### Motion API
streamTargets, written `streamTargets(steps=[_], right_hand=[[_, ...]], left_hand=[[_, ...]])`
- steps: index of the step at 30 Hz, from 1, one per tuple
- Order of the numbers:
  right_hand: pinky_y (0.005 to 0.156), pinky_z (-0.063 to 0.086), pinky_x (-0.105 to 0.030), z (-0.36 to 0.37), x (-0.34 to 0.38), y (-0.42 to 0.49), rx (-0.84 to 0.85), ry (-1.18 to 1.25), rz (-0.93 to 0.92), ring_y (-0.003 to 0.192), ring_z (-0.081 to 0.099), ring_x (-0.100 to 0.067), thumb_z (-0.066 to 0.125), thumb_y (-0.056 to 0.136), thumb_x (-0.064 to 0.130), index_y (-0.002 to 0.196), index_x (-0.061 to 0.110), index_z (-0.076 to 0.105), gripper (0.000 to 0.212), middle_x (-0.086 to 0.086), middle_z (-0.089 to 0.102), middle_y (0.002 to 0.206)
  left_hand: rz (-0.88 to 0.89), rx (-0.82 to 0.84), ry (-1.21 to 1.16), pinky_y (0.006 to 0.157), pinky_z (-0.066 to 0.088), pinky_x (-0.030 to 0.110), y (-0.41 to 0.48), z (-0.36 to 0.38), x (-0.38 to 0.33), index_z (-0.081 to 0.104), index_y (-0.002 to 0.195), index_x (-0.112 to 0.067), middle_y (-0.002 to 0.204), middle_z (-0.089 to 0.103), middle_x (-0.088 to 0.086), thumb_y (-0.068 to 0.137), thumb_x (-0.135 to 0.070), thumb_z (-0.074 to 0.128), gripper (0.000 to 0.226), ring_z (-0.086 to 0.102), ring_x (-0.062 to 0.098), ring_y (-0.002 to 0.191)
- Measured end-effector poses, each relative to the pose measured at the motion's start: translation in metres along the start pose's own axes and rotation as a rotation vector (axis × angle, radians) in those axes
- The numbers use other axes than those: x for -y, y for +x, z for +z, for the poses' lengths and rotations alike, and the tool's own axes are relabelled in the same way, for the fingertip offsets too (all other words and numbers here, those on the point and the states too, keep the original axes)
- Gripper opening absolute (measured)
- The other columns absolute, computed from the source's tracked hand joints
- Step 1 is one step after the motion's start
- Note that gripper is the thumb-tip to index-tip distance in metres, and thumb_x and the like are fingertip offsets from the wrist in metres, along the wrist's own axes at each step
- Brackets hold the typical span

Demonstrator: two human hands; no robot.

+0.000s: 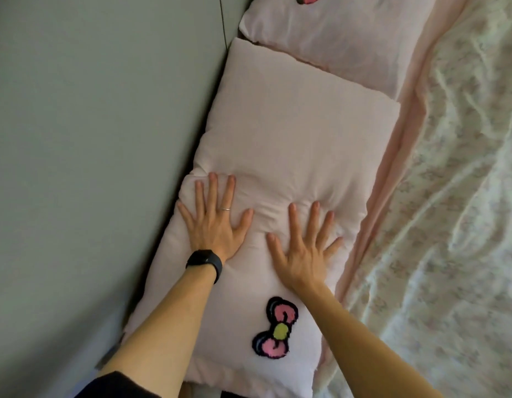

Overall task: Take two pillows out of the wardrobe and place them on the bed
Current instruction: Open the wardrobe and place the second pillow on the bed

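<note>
A pale pink pillow [289, 133] with a pink bow patch [276, 328] lies flat on the bed, along the grey wall. My left hand [216, 222] and my right hand [305, 248] rest palm-down on it, fingers spread, denting the fabric. Neither hand grips anything. A second pink pillow [332, 35] lies just beyond the first, end to end with it, with part of a red patch at the frame's top edge.
A grey wall [91, 139] runs along the left of the pillows. A pink sheet [398, 168] borders them on the right, and a crumpled floral cover [456, 225] fills the right side of the bed.
</note>
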State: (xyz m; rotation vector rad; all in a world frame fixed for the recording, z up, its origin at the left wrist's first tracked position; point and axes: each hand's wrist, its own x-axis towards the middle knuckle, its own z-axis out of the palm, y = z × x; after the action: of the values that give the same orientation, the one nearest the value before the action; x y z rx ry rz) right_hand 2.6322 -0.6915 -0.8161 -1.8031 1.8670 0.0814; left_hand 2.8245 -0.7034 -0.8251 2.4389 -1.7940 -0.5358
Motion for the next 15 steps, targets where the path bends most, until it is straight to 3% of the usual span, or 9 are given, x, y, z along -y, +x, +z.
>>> streamTargets(steps=[9,15], right_hand=[[0.106,-0.019,-0.073,0.011,-0.004,0.035,0.215,-0.095,0.051,0.143,-0.041,-0.024,0.004,0.081,0.090,0.143,0.058,-0.030,0.078,0.014,-0.053,0.148],[0.110,-0.014,-0.074,-0.017,0.006,-0.001,0.239,-0.098,0.017,0.144,-0.040,-0.027,0.006,0.082,0.090,0.142,0.055,-0.034,0.081,0.010,-0.046,0.154]], left_hand=[[-0.093,0.215,0.001,0.111,0.007,0.074,0.028,0.013,0.003,-0.002,0.156,-0.043,0.167,-0.008,-0.007,0.090,-0.076,0.021,0.077,-0.003,0.026,0.153],[-0.094,0.185,-0.051,0.114,0.009,0.069,-0.021,-0.013,0.001,0.002,0.158,-0.037,0.168,-0.001,-0.005,0.093,-0.071,0.030,0.078,0.000,0.027,0.153]])
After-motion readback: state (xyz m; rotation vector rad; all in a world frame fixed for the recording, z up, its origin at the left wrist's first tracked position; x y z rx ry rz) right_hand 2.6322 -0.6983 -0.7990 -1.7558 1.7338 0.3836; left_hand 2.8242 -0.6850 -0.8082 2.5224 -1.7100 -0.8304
